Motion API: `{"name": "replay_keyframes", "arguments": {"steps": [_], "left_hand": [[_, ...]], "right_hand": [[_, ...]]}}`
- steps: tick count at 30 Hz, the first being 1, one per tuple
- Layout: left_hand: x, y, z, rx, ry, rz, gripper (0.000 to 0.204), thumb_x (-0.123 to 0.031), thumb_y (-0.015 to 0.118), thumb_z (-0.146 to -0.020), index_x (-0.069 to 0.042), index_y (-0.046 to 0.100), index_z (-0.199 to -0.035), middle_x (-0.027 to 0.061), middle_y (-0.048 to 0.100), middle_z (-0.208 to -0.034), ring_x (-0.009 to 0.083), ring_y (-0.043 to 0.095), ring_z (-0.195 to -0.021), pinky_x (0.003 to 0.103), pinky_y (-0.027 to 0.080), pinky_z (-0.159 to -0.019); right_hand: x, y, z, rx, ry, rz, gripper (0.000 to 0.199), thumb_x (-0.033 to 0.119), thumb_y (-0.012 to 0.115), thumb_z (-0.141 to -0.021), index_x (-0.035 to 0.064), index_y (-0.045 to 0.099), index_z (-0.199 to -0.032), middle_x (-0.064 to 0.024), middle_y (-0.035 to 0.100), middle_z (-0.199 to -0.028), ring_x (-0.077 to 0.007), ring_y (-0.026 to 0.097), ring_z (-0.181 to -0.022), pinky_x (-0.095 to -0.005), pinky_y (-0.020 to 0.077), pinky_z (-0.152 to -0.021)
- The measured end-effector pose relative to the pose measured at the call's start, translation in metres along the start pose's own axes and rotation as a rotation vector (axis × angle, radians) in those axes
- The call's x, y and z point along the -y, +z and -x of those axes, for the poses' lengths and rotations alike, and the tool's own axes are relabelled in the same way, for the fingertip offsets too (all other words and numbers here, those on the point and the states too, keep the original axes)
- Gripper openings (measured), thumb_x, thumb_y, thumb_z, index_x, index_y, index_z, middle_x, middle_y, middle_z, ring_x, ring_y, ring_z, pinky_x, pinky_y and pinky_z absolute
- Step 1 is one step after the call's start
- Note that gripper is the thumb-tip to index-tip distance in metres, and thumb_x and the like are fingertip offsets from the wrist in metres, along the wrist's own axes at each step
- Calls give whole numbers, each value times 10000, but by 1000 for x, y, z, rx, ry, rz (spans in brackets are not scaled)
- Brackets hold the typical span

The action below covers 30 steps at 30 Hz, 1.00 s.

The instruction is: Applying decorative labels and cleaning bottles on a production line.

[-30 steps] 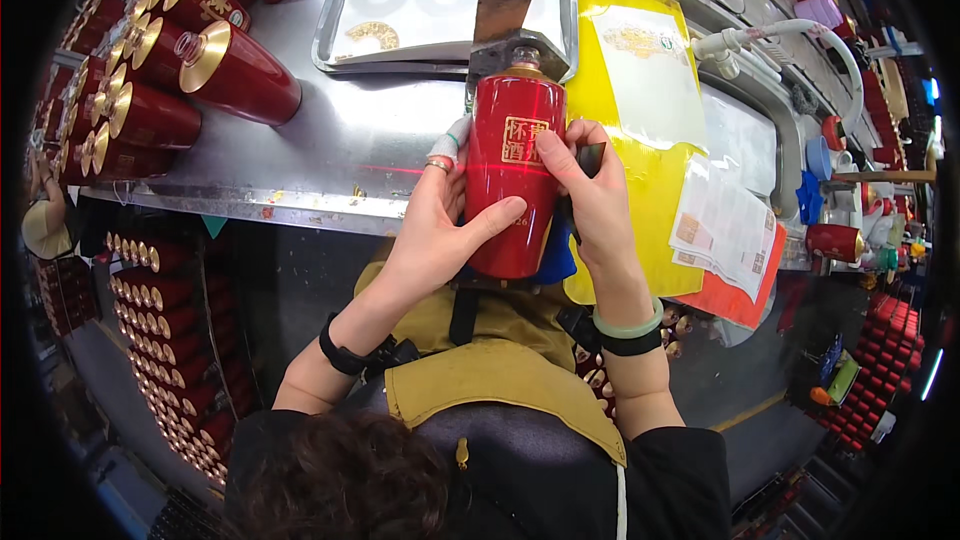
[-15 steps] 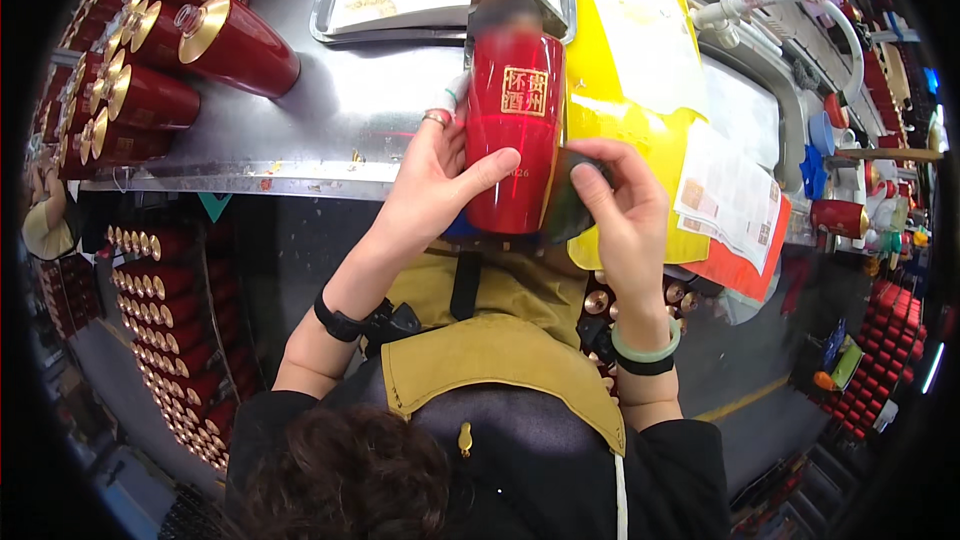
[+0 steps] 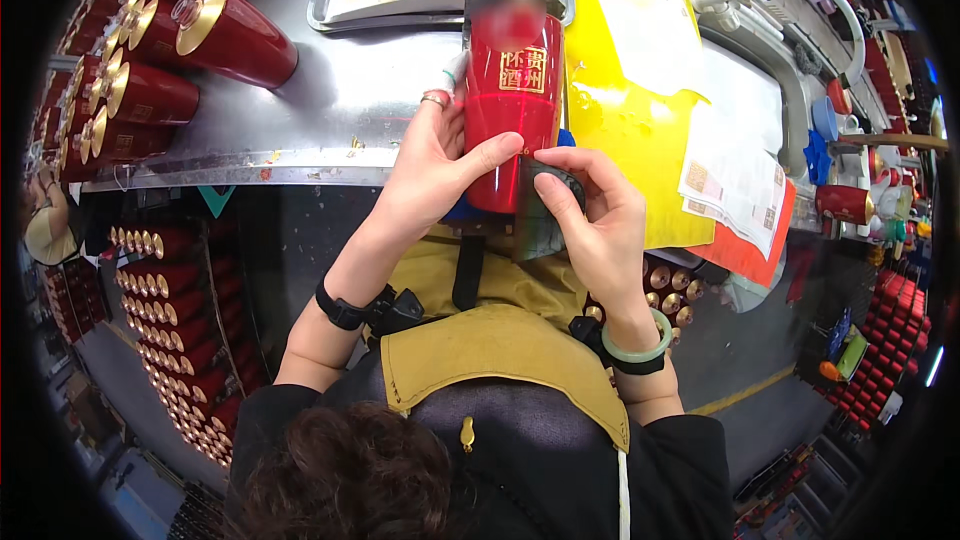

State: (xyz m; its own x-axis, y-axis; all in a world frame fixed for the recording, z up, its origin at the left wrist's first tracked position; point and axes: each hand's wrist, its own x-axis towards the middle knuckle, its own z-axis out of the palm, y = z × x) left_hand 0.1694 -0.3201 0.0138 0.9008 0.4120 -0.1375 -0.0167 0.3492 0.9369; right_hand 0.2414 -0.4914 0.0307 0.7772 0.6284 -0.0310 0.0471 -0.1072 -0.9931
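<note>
Left hand (image 3: pixel 425 175) wrapped around red bottle (image 3: pixel 512 105), fingers (image 3: pixel 490 152) clasping its lower body, held at the desk (image 3: pixel 330 110) edge. Right hand (image 3: pixel 600 230) pinching a dark cloth (image 3: pixel 545 210) against the bottle's base, just right of the left thumb. Yellow bag (image 3: pixel 630 90) right of both; red bottles (image 3: pixel 190 50) lying far left.

Glossy red bottle (image 3: pixel 510 110) with a gold label at frame centre; brushed, dully reflective metal table (image 3: pixel 340 100); shiny yellow plastic sheet (image 3: pixel 640 110) to its right; upper-left bottles (image 3: pixel 235 35) have polished gold caps.
</note>
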Motion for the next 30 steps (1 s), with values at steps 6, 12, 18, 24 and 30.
{"name": "replay_keyframes", "arguments": {"steps": [6, 12, 18, 24, 30], "left_hand": [[1, 1, 0, 1, 17, -17, 838, -89, 772, -879, 60, 224, -1496, 184, 470, -1423, 228, 521, -1295, 385, 423, -1114], [1, 1, 0, 8, 39, -49, 900, -87, 766, -882, 43, 164, -1538, 192, 470, -1420, 225, 524, -1289, 374, 440, -1097], [2, 1, 0, -1, 30, -46, 864, -92, 769, -881, 38, 201, -1519, 191, 503, -1380, 234, 546, -1266, 380, 445, -1091], [0, 1, 0, -5, 16, -65, 870, -101, 772, -881, 34, 197, -1520, 191, 502, -1374, 236, 543, -1268, 379, 442, -1095], [0, 2, 2, 16, 22, 13, 927, -106, 772, -882, 22, 140, -1548, 199, 479, -1390, 236, 515, -1293, 388, 416, -1119]], "right_hand": [[-5, 0, 0, -27, -12, 24, 175, 30, 712, -897, -16, 693, -1064, -45, 662, -937, -76, 566, -783, -224, 453, -691], [1, 0, 0, 3, -62, 204, 198, -32, 693, -907, -40, 667, -1103, -51, 641, -1031, -100, 622, -943, -235, 491, -842], [-6, 1, -2, -71, -171, 223, 172, 34, 752, -841, 16, 712, -1007, -87, 638, -859, -184, 612, -750, -291, 476, -686], [-4, -3, -1, -14, -92, 139, 152, 24, 727, -873, 12, 707, -1024, -70, 658, -903, -140, 618, -805, -264, 485, -732], [25, -30, -55, -27, -452, 229, 197, -60, 616, -915, 1, 657, -1098, -93, 663, -972, -187, 640, -881, -305, 500, -806]]}}
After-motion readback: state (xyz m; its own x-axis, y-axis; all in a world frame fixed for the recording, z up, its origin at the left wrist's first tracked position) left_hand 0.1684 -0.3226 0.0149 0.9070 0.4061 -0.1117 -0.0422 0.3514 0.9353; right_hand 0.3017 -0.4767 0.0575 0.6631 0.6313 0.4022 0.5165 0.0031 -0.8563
